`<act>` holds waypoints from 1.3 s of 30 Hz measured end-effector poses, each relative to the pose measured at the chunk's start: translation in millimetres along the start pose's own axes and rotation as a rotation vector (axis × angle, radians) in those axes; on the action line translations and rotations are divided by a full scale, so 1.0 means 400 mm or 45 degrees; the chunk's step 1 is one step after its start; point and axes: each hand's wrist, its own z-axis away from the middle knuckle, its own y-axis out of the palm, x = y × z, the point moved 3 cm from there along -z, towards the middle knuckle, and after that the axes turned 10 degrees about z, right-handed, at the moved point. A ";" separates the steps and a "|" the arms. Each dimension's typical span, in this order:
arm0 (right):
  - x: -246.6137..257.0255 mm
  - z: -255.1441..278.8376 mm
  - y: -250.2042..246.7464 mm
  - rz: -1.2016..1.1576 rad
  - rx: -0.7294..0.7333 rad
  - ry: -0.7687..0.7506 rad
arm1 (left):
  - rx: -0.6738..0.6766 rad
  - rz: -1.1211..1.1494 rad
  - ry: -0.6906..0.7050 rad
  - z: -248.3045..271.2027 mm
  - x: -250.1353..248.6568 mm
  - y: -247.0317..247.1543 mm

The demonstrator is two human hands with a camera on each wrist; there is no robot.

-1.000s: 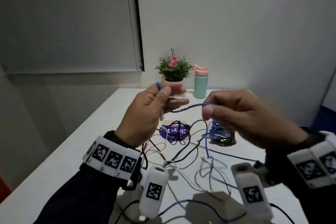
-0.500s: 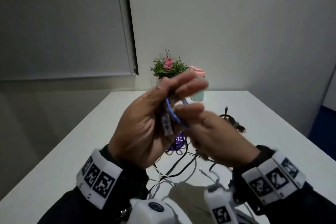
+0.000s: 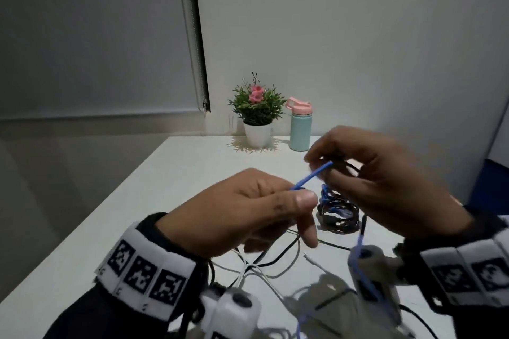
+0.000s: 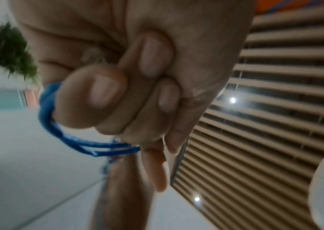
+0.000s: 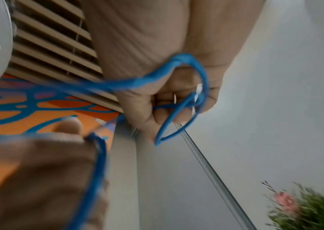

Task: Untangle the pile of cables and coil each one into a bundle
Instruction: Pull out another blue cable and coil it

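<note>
A thin blue cable (image 3: 312, 175) stretches between both hands above the white table (image 3: 170, 173). My left hand (image 3: 248, 215) grips one end in a closed fist, and the left wrist view shows blue cable (image 4: 62, 129) looped round a curled finger. My right hand (image 3: 366, 170) pinches the other end, with blue loops (image 5: 179, 99) running through its fingers in the right wrist view. From it the blue cable hangs down (image 3: 360, 261) toward the table. Black and white cables (image 3: 264, 264) lie tangled under the hands. A coiled black and blue bundle (image 3: 337, 210) lies beyond them.
A potted plant (image 3: 257, 113) with pink flowers and a teal bottle (image 3: 299, 125) with a pink lid stand at the table's far edge by the wall. A window blind (image 3: 96, 36) covers the left wall.
The hands were pressed together around the blue cable half a second ago; they have drawn apart, the left lower and the right up to the right, with a short stretch of cable taut between them.
</note>
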 end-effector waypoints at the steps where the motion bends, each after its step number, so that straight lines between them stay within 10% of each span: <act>1: -0.009 -0.003 0.019 0.042 0.047 0.010 | 0.052 0.136 0.051 0.000 -0.007 0.005; 4: -0.042 -0.003 0.059 -0.022 0.182 0.159 | -0.016 0.361 0.210 -0.003 -0.022 -0.019; 7: -0.056 0.004 0.077 -0.701 0.213 0.336 | -0.316 0.177 0.296 -0.013 -0.015 -0.056; 13: -0.087 -0.007 0.063 -1.148 -0.062 0.419 | -0.761 0.230 0.393 -0.005 -0.021 -0.114; 23: -0.053 0.006 0.096 -0.355 0.158 0.347 | -0.728 0.243 0.355 -0.006 -0.016 -0.110; 32: 0.006 0.028 0.122 -2.070 0.518 0.248 | -0.342 -0.066 0.369 -0.002 0.007 -0.112; 39: -0.035 0.010 0.088 -2.221 0.310 0.278 | -1.390 -0.287 0.499 0.042 0.000 -0.228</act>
